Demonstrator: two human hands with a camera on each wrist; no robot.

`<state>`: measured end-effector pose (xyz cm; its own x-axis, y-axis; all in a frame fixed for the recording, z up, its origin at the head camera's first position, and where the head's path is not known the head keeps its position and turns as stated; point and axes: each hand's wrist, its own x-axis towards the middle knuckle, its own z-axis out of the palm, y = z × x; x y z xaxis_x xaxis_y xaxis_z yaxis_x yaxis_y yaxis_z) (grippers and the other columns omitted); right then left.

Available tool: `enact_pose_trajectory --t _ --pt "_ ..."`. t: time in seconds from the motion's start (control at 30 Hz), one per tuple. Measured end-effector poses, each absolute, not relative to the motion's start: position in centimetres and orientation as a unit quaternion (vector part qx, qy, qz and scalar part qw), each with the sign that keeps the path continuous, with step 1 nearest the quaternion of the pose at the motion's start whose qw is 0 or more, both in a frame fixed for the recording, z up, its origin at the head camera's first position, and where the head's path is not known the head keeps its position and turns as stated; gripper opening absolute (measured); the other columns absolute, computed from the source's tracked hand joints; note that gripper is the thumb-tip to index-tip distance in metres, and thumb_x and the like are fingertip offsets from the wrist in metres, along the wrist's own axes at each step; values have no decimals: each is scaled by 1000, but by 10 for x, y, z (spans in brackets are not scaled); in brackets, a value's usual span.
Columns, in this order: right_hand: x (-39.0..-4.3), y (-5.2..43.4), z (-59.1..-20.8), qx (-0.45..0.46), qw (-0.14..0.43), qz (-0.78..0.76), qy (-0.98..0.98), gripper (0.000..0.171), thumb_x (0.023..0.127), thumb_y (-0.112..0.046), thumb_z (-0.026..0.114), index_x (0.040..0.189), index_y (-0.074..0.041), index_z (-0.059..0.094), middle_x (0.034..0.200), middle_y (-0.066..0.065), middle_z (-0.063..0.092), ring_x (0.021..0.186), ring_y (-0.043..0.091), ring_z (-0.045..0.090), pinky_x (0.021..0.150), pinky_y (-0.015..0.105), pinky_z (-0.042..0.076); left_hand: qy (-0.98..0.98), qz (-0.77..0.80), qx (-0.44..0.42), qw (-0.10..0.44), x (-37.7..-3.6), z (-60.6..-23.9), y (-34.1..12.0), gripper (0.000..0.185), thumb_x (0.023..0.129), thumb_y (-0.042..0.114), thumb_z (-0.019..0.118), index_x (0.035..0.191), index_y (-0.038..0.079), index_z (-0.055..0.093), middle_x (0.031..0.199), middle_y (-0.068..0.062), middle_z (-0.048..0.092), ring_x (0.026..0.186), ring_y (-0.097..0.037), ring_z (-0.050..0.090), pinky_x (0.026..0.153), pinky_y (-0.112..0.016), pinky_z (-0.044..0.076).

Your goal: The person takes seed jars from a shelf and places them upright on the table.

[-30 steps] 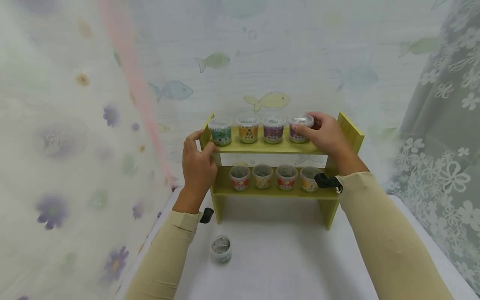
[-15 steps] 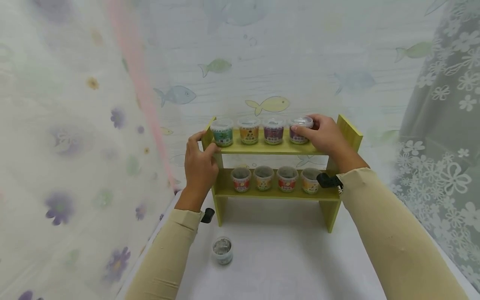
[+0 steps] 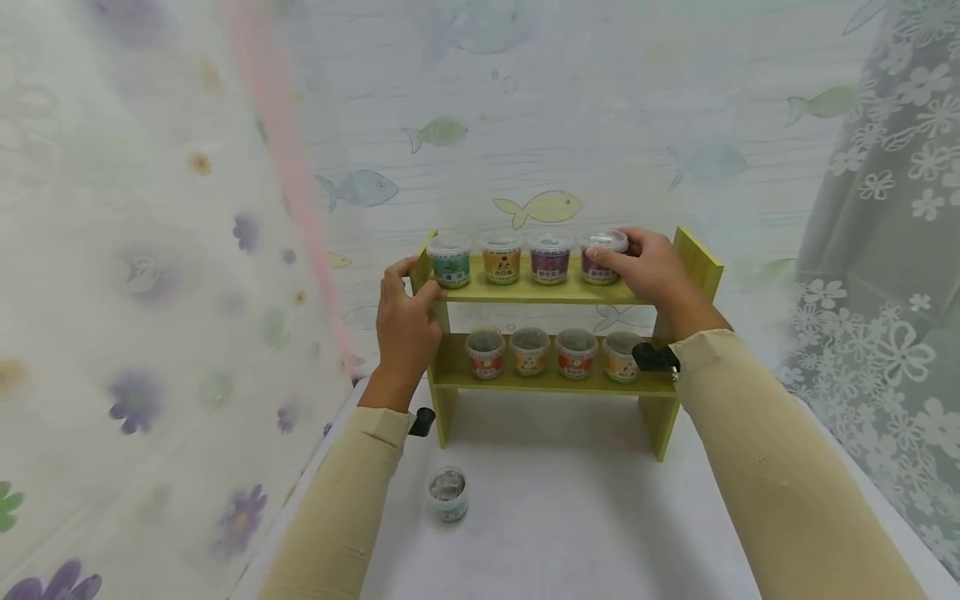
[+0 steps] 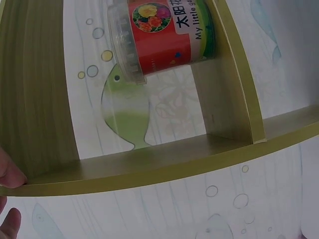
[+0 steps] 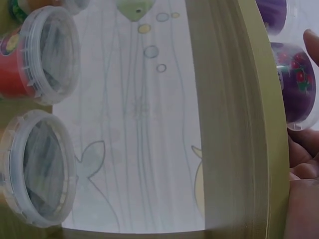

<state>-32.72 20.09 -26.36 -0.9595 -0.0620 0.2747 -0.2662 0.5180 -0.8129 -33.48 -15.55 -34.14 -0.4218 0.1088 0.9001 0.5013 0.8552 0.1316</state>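
Note:
A two-tier yellow-green wooden shelf [image 3: 540,293] stands on the white-covered table. My left hand [image 3: 408,329] grips its left side panel near the top board; the thumb [image 4: 11,172] shows on one side of the panel in the left wrist view, fingertips on the other. On the upper tier, my right hand [image 3: 654,268] holds a lidded plastic cup with a purple label [image 3: 597,272] at the right end. The same purple cup [image 5: 298,82] appears at the right edge of the right wrist view. Beside it stand another purple cup [image 3: 550,265], an orange-labelled cup [image 3: 502,265] and a green-labelled cup [image 3: 451,268].
Several cups with red and orange labels, such as a red one [image 3: 486,360], line the lower tier. A lone cup [image 3: 448,493] sits on the tablecloth [image 3: 555,517] in front, at the left. Behind hangs a fish-print curtain [image 3: 600,125]; floral curtains flank both sides.
The head view has shifted slightly. Both hands keep their places, the left on the side panel and the right at the purple cup.

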Motion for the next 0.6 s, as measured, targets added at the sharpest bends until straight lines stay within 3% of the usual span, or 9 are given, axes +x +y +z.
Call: enact_pose_trajectory --t 0.2,0.33,0.6 --pt "-328 203 -265 98 107 493 -858 83 93 -61 66 154 -9 47 146 17 55 130 31 56 108 52 47 -824 -184 -186 502 -334 -341 -155 32 87 -13 52 95 11 73 150 -19 41 127 -37 50 80 -49 53" --pt "-329 204 -266 102 110 492 -857 83 92 -62 67 154 -10 47 146 16 55 129 31 57 107 51 48 -819 -186 -189 508 -336 -341 -155 31 87 -12 52 94 10 72 149 -20 40 124 -37 51 86 -49 55" --pt "-329 205 -266 108 114 492 -856 85 93 -61 67 156 -9 45 148 17 54 132 32 55 109 53 47 -817 -186 -192 510 -339 -343 -155 31 86 -12 51 93 11 71 149 -20 40 124 -37 51 79 -50 58"
